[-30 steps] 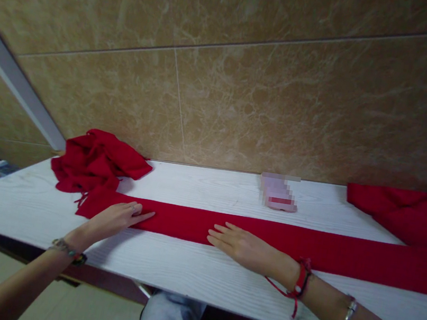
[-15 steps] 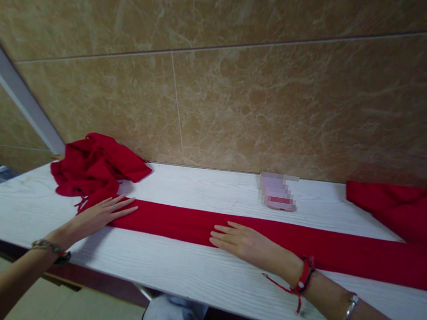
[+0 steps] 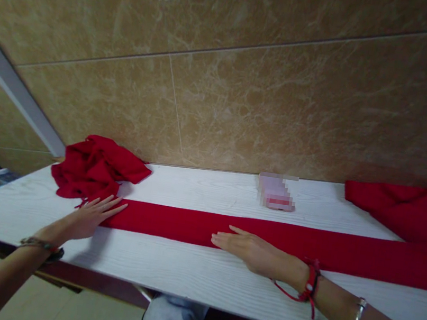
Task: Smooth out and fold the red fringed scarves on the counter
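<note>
On the table (image 3: 165, 265), the right hand (image 3: 250, 249) lies flat, fingers straight, across the near edge of the red strip (image 3: 172, 222) stretched lengthwise. The left hand (image 3: 86, 218), flat with fingers spread, rests on its left end. Beyond lies a red heap (image 3: 95, 172).

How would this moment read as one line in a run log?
left hand: open, over red strip, near left end; right hand: open, over red strip, further right; crumpled red cloth: back left; pink object: by wall

Red cloth (image 3: 175, 224) across white table (image 3: 193, 189)
</note>
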The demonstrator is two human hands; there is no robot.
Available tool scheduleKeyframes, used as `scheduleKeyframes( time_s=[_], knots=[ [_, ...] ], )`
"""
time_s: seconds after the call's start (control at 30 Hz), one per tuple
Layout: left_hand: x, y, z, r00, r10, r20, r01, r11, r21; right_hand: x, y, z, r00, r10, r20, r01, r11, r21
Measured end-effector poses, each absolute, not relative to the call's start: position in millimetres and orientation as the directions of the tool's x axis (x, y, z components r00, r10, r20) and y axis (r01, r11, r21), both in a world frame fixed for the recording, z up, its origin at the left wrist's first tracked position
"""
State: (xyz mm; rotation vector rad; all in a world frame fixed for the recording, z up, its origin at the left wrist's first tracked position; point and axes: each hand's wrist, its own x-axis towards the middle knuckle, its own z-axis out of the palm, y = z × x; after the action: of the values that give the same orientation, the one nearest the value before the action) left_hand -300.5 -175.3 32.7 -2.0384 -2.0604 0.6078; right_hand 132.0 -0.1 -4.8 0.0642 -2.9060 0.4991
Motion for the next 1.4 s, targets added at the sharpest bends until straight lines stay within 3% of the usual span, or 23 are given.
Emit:
scheduleKeyframes(
  time_s=[0.07, 0.17, 0.3, 0.4, 0.6, 0.7, 0.83, 1.03, 1.23, 1.4],
  knots=[
    [-271, -167, 40, -0.031, 0.981, -0.193, 0.955, -0.028, -0.294, 132, 0, -7, -0.976, 0.008, 0.217, -0.062, 0.948, -0.313],
    [-206, -145, 45, 0.208, 0.953, -0.221, 0.975, -0.221, -0.036, 129, 1, -10, -0.979, 0.012, 0.205, -0.047, 0.959, -0.28],
    [-136, -118, 32, 0.379, 0.908, -0.178, 0.925, -0.368, 0.093, 127, 0, -10, -0.985, 0.006, 0.173, -0.036, 0.97, -0.239],
    [-130, -115, 21, 0.39, 0.899, -0.2, 0.921, -0.38, 0.087, 130, 1, -9, -0.986, 0.016, 0.163, -0.019, 0.977, -0.212],
    [-151, -130, 23, 0.252, 0.955, -0.155, 0.967, -0.241, 0.084, 142, 4, -12, -0.98, 0.021, 0.2, -0.009, 0.989, -0.149],
    [-125, -121, 27, 0.361, 0.932, -0.02, 0.93, -0.358, 0.088, 143, 1, -16, -0.971, 0.05, 0.235, 0.034, 0.997, -0.073],
    [-92, -94, 24, 0.552, 0.833, 0.029, 0.827, -0.552, 0.106, 142, -3, -23, -0.962, 0.034, 0.272, 0.038, 0.999, 0.011],
    [-110, -81, 32, 0.414, 0.909, 0.05, 0.91, -0.411, -0.06, 143, -3, -27, -0.94, 0.004, 0.342, 0.029, 0.997, 0.067],
    [-93, -78, 33, 0.572, 0.819, 0.049, 0.818, -0.574, 0.042, 139, -5, -21, -0.919, 0.039, 0.391, 0.068, 0.996, 0.06],
    [-93, -69, 31, 0.471, 0.881, 0.032, 0.88, -0.468, -0.077, 138, -7, -18, -0.915, 0.177, 0.364, 0.189, 0.982, -0.002]
  ],
)
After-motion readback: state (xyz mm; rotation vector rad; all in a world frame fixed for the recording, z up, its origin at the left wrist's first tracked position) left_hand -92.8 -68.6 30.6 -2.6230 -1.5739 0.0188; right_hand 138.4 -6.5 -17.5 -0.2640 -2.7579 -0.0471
